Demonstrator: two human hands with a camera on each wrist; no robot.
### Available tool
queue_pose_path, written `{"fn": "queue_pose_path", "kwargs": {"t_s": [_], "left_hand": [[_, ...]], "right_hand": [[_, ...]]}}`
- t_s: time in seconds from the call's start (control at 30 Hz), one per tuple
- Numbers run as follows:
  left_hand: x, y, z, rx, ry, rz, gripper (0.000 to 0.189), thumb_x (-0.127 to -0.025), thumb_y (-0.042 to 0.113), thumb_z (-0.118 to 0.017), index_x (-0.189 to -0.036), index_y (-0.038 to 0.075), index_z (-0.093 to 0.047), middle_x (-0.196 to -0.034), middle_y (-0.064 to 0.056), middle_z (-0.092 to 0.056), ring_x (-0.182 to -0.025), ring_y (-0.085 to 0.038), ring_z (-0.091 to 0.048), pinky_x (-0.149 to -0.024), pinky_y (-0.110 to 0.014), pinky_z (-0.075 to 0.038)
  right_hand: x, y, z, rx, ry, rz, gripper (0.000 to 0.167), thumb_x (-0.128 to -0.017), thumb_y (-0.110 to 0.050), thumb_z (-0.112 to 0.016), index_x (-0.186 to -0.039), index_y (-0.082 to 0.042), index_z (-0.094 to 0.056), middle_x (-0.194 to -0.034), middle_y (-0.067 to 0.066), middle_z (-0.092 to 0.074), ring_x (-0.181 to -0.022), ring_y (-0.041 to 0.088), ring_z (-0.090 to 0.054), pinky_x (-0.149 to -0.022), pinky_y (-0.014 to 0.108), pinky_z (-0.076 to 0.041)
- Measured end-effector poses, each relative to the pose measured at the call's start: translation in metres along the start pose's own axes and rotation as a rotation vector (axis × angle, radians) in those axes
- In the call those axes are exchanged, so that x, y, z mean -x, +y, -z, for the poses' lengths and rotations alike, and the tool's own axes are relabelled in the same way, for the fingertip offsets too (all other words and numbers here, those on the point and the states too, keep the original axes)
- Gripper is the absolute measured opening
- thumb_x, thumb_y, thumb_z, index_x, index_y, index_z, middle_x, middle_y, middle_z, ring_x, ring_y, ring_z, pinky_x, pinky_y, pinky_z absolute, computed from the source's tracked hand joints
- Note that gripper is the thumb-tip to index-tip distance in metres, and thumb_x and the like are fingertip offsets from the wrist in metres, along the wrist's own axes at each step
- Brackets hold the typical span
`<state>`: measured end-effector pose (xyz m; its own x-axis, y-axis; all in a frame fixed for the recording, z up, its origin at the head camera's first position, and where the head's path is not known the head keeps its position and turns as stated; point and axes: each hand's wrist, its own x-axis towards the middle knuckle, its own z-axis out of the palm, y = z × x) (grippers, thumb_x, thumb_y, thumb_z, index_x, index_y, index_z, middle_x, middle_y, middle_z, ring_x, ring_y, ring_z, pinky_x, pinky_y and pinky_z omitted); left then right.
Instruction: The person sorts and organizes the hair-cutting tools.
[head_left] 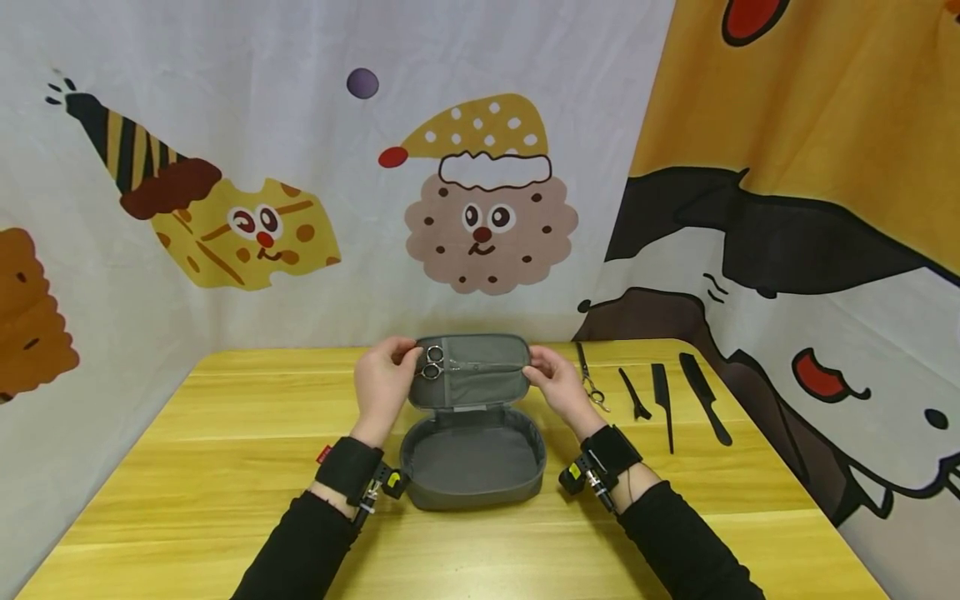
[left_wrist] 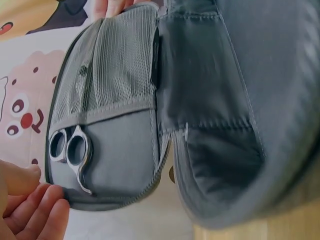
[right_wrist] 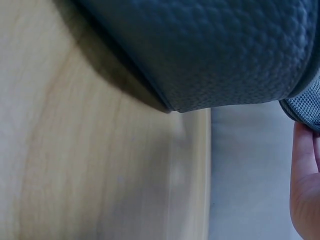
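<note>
A grey zip case stands unfolded on the table, its lid tilted up at the back and its tray-like base bare inside. At the lid's left edge my left hand pinches the rim between thumb and fingers. My right hand grips the opposite edge, thumb on the inner side. A pair of scissors sits in the lid's mesh pocket, blades under the mesh and ring handles sticking out toward the left hand. In the right wrist view, the case's outer wall hides most of the lid.
Right of the case, a second pair of scissors, a black hair clip, a black tail comb and a wide black comb lie in a row on the wooden table. A printed curtain hangs behind the table.
</note>
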<state>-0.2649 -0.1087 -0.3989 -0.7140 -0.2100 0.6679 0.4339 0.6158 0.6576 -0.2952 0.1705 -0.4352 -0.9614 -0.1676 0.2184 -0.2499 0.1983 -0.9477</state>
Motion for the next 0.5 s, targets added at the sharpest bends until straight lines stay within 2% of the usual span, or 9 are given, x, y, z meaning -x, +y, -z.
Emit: {"fn": "queue_pose_path", "kwargs": {"t_s": [0.13, 0.27, 0.5], "left_hand": [[-0.002, -0.005, 0.004, 0.009, 0.024, 0.008, 0.008, -0.085, 0.006, -0.077, -0.091, 0.001, -0.076, -0.081, -0.013, -0.072, -0.07, -0.028, -0.066, -0.062, -0.042, -0.052], [-0.002, -0.01, 0.007, 0.009, 0.021, 0.022, 0.008, -0.086, 0.006, -0.077, -0.092, 0.0, -0.076, -0.082, -0.013, -0.072, -0.071, -0.028, -0.066, -0.063, -0.041, -0.051], [0.001, -0.016, 0.011, 0.016, -0.05, 0.072, 0.012, -0.086, 0.01, -0.077, -0.094, 0.0, -0.077, -0.084, -0.014, -0.072, -0.073, -0.028, -0.067, -0.064, -0.041, -0.052]], "right_hand": [[0.007, -0.014, -0.001, 0.015, -0.002, 0.006, 0.031, -0.099, 0.003, -0.056, -0.13, 0.006, -0.057, -0.11, 0.021, -0.066, -0.096, 0.017, -0.063, -0.09, 0.037, -0.054], [0.012, -0.027, -0.001, 0.036, -0.003, 0.013, 0.03, -0.099, 0.003, -0.056, -0.129, 0.008, -0.057, -0.11, 0.022, -0.065, -0.095, 0.016, -0.063, -0.09, 0.037, -0.054], [0.001, -0.003, 0.0, -0.001, 0.003, 0.003, 0.032, -0.099, 0.002, -0.056, -0.131, 0.005, -0.057, -0.111, 0.021, -0.065, -0.096, 0.018, -0.063, -0.09, 0.04, -0.054]]}}
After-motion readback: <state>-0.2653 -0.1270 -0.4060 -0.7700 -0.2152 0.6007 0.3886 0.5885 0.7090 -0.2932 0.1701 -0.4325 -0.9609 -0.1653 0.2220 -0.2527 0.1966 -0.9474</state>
